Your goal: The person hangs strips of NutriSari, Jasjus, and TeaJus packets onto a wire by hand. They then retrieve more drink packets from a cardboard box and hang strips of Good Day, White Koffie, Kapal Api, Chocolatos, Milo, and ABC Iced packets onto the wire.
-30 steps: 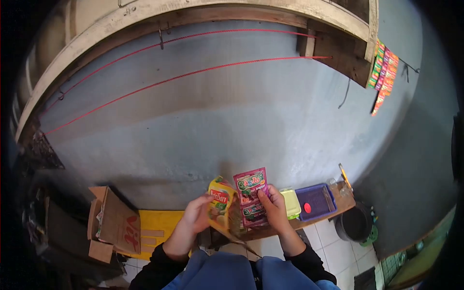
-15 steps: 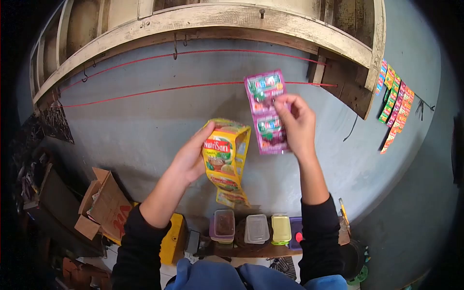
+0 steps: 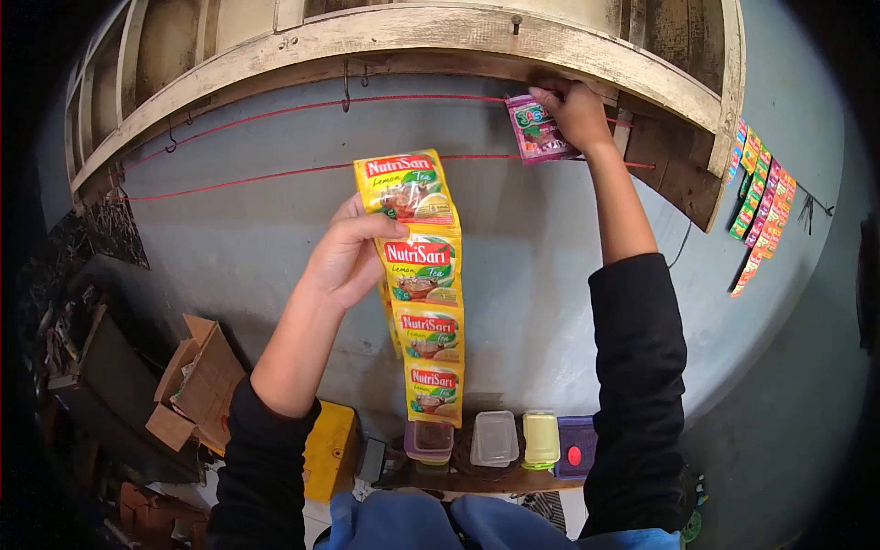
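My left hand (image 3: 346, 249) is closed on a yellow strip of NutriSari Lemon Tea sachets (image 3: 423, 275), which hangs down in front of the wall with its printed side facing me. My right hand (image 3: 577, 114) is raised to the upper red cord (image 3: 403, 98), just under the wooden shelf. Its fingers pinch a purple-pink sachet strip (image 3: 541, 131) at the cord. Whether the strip is folded over the cord is hidden by the hand. Behind the yellow sachets runs the lower red cord (image 3: 247, 182).
A wooden shelf frame (image 3: 403, 48) spans the top, with a metal hook (image 3: 346, 87) below it. More colourful sachet strips (image 3: 763, 206) hang at the right. Below are plastic containers (image 3: 495, 438), a yellow box (image 3: 330, 449) and an open cardboard box (image 3: 203, 380).
My right hand has moved up with the purple-pink strip to the upper cord. My left hand has lifted the yellow strip, which now hangs unfolded and faces me.
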{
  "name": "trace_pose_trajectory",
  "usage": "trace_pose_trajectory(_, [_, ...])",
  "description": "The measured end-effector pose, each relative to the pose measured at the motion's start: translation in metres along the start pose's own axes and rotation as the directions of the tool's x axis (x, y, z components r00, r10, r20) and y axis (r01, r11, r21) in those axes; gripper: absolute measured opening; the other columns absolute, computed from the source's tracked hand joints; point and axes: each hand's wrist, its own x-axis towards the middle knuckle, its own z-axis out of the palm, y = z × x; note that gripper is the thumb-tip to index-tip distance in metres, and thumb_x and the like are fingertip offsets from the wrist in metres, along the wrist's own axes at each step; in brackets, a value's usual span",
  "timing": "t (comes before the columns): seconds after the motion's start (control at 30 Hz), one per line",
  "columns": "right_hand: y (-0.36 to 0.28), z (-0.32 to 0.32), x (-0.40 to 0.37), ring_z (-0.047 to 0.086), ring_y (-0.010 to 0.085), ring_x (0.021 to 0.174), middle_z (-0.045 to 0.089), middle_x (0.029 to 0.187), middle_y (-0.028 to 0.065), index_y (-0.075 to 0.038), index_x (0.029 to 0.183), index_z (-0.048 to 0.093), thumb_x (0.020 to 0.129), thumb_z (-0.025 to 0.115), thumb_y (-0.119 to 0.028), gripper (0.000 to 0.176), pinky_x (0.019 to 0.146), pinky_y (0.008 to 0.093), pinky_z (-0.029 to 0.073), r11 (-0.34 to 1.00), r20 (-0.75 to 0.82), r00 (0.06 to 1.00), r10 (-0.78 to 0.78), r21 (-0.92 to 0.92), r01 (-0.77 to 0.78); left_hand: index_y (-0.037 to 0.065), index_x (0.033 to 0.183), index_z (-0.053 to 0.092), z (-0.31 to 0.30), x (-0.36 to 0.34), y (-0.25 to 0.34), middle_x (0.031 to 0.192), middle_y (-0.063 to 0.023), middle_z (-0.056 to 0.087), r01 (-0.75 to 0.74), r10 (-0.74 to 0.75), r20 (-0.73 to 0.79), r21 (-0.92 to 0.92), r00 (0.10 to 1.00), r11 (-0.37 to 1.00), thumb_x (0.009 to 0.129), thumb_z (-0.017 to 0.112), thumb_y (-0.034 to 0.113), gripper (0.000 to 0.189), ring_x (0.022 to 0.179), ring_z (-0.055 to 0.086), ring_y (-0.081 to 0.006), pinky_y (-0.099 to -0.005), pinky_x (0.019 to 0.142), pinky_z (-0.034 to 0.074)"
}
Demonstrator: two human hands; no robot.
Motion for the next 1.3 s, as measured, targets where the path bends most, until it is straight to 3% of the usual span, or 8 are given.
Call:
trace_pose_trajectory(0.07, [0.003, -0.001, 0.004, 0.059, 0.027, 0.076, 0.062, 0.082, 0.0151, -0.005, 0.092, 0.062, 0.07, 0.061, -0.045, 0.046, 0.07, 0.0322, 0.044, 0.97, 0.074, 0.975, -0.207, -0.117, 0.215, -0.002, 0.105, 0.047, 0.001, 0.004, 0.009, 0.101, -0.0139, 0.055, 0.03, -0.03, 0.013, -0.019, 0.999, 0.999, 0.076, 0.05, 0.005, 0.031, 0.092, 0.055, -0.0214, -0.0345, 0.083, 0.043])
trace_pose_trajectory(0.2, [0.001, 0.006, -0.002, 0.054, 0.0282, 0.089, 0.061, 0.088, 0.0126, -0.01, 0.091, 0.063, 0.068, 0.051, -0.061, 0.057, 0.08, 0.0451, 0.036, 0.845, -0.009, 0.98, -0.199, -0.507, 0.167, -0.001, 0.102, 0.049, 0.007, 0.019, 0.015, 0.097, -0.0111, 0.057, 0.063, -0.065, -0.022, -0.081, 0.998, 0.995, 0.083, 0.048, 0.024, 0.031, 0.088, 0.056, -0.0184, -0.0323, 0.08, 0.044])
trace_pose_trajectory(0.37, [0.007, 0.003, -0.004, 0.049, 0.0282, 0.097, 0.06, 0.092, 0.0094, -0.015, 0.09, 0.062, 0.074, 0.045, -0.056, 0.047, 0.084, 0.0506, 0.028, 0.936, 0.198, 0.98, 0.026, -0.35, 0.046, 0.001, 0.099, 0.051, 0.012, 0.02, 0.025, 0.092, -0.0095, 0.059, 0.135, -0.136, -0.062, -0.023, 0.989, 0.991, 0.083, 0.048, 0.029, 0.032, 0.081, 0.058, -0.0161, -0.0297, 0.073, 0.047])
trace_pose_trajectory(0.5, [0.019, -0.003, -0.009, 0.056, 0.0286, 0.082, 0.062, 0.083, 0.0071, -0.016, 0.092, 0.058, 0.078, 0.045, -0.046, 0.036, 0.085, 0.0491, 0.029, 0.91, -0.031, 0.98, -0.196, -0.378, 0.17, 0.001, 0.098, 0.051, 0.006, 0.014, 0.023, 0.093, -0.009, 0.059, 0.157, -0.157, -0.025, 0.001, 0.987, 0.988, 0.083, 0.049, 0.027, 0.03, 0.082, 0.058, -0.0155, -0.0288, 0.073, 0.047])
trace_pose_trajectory(0.73, [0.018, -0.015, -0.017, 0.057, 0.0289, 0.079, 0.062, 0.076, 0.0097, -0.016, 0.089, 0.06, 0.077, 0.046, -0.048, 0.037, 0.083, 0.049, 0.032, 0.868, 0.02, 0.99, -0.139, -0.478, 0.131, 0.001, 0.097, 0.051, -0.006, 0.011, 0.017, 0.093, -0.0091, 0.059, 0.153, -0.149, -0.105, 0.024, 0.983, 0.988, 0.083, 0.05, 0.026, 0.029, 0.081, 0.058, -0.015, -0.0282, 0.072, 0.048])
trace_pose_trajectory(0.97, [0.009, -0.017, -0.034, 0.054, 0.0268, 0.088, 0.059, 0.088, 0.0092, -0.01, 0.092, 0.058, 0.071, 0.052, -0.051, 0.046, 0.08, 0.0436, 0.035, 0.863, 0.057, 0.99, -0.13, -0.486, 0.141, 0.0, 0.094, 0.052, -0.029, 0.014, 0.011, 0.088, -0.01, 0.06, 0.202, -0.197, 0.054, -0.094, 0.979, 0.975, 0.084, 0.048, 0.023, 0.025, 0.079, 0.059, -0.0156, -0.0283, 0.071, 0.048])
trace_pose_trajectory(1.27, [0.007, 0.003, -0.021, 0.052, 0.0226, 0.079, 0.053, 0.086, 0.0067, -0.013, 0.09, 0.053, 0.073, 0.055, -0.026, 0.021, 0.061, 0.0345, 0.044, 0.322, -0.04, 0.909, -0.415, -0.941, 0.106, -0.003, 0.102, 0.05, -0.05, 0.019, -0.011, 0.095, -0.0168, 0.058, 0.221, -0.195, 0.171, -0.147, 0.966, 0.964, 0.086, 0.042, 0.026, 0.034, 0.085, 0.059, -0.0245, -0.036, 0.076, 0.048])
trace_pose_trajectory(1.3, [0.01, 0.005, -0.018, 0.054, 0.0257, 0.079, 0.054, 0.087, 0.0096, -0.011, 0.092, 0.052, 0.073, 0.056, -0.023, 0.023, 0.058, 0.0369, 0.047, 0.428, -0.111, 0.937, -0.332, -0.903, 0.045, -0.003, 0.102, 0.05, -0.052, 0.019, -0.012, 0.095, -0.0166, 0.058, 0.218, -0.193, 0.171, -0.14, 0.966, 0.966, 0.086, 0.042, 0.026, 0.033, 0.085, 0.059, -0.0243, -0.0358, 0.076, 0.048])
